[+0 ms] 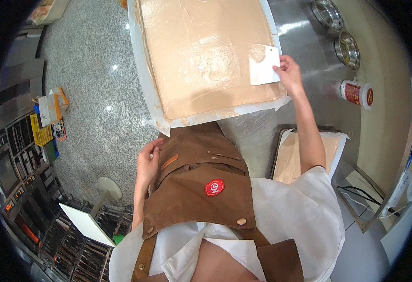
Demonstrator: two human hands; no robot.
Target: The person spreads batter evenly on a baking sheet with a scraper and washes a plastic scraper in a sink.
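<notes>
My right hand [291, 75] pinches the right edge of a white plastic dough scraper [264, 72] between thumb and fingers. Some tan batter clings to the scraper's upper left corner. The scraper lies over the right side of a large sheet of smooth tan batter [199, 81], which is spread on white baking paper [144, 88]. Ridges and small bubbles mark the batter's surface, and the sheet's far end is cut off by the view. My left hand [147, 164] hangs empty beside my brown apron [195, 204], its fingers loosely bent, below the paper's near left corner.
A tray [283, 155] with a second paper-lined batter sheet sits right, partly behind my right arm. Steel bowls [347, 50] and a labelled white tub [357, 93] stand along the steel counter [311, 63]. Ovens [6, 176], a wire rack [72, 243] and boxes [49, 109] are left.
</notes>
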